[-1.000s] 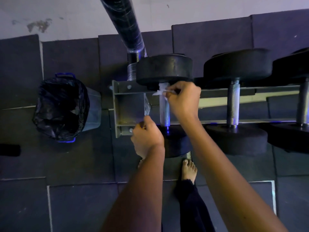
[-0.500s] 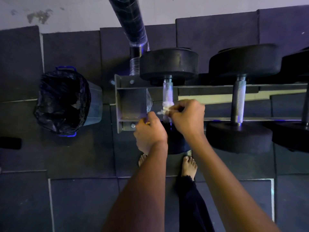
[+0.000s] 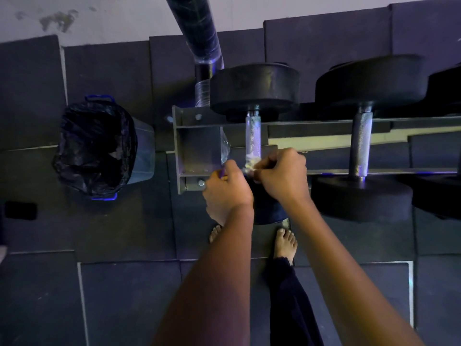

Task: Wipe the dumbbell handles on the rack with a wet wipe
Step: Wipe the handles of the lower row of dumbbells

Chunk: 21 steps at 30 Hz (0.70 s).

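1. The wipe (image 3: 250, 166) is pinched by the curled fingers of the right hand (image 3: 282, 177), so this grip is closed on the wipe.
2. The wipe is bunched and is pressed on the near end of the handle (image 3: 253, 136), just above the front rail (image 3: 329, 171).
3. The left hand (image 3: 225, 193) is seen just beside the right hand, with its fingers curled at the corner of the rack (image 3: 197, 146). Whether something is held in it cannot be told.
4. The handle belongs to the leftmost dumbbell (image 3: 254, 88), which is laid across the rails of the rack. Its near plate is mostly hidden by the hands.
5. A second dumbbell (image 3: 360, 143) is laid on the rack to the right, apart from both hands.
6. A bin (image 3: 143, 151), lined with a black bag (image 3: 94, 146), is placed on the floor to the left of the rack.
7. Bare feet (image 3: 285, 242) are seen on the dark mats (image 3: 124, 295), under the hands.
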Each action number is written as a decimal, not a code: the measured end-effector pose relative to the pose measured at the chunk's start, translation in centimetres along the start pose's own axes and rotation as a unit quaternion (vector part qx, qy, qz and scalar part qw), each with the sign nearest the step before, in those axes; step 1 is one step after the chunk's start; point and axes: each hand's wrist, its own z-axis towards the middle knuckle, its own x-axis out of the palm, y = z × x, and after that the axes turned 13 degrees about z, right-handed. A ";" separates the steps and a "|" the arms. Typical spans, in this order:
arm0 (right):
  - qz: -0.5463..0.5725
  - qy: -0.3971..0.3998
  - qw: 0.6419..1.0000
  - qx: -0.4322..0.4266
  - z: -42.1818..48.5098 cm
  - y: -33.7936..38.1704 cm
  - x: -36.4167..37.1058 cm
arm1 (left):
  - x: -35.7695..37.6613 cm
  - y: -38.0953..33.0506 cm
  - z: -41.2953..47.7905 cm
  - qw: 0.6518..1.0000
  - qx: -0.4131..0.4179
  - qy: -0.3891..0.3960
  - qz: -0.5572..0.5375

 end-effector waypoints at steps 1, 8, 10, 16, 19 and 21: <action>0.009 -0.005 1.000 0.003 -0.2 -0.1 0.0 | 0.0 0.0 0.0 1.000 0.001 0.001 0.001; 0.080 -0.090 0.990 -0.074 4.0 2.9 -0.4 | 0.1 0.2 0.0 1.000 0.023 -0.005 0.001; 0.094 -0.095 0.989 -0.069 4.9 3.5 -0.5 | 0.2 0.2 0.0 1.000 0.024 -0.008 0.003; 0.070 -0.034 0.996 -0.038 2.5 1.7 -0.8 | -0.1 0.1 -0.1 1.000 0.024 -0.005 0.008; 0.052 0.003 0.999 -0.013 0.8 0.1 -0.8 | 0.0 0.1 -0.1 1.000 0.019 -0.004 0.009; 0.050 0.020 0.999 -0.010 0.0 -0.5 -0.9 | 0.0 0.1 -0.1 1.000 0.018 -0.001 0.009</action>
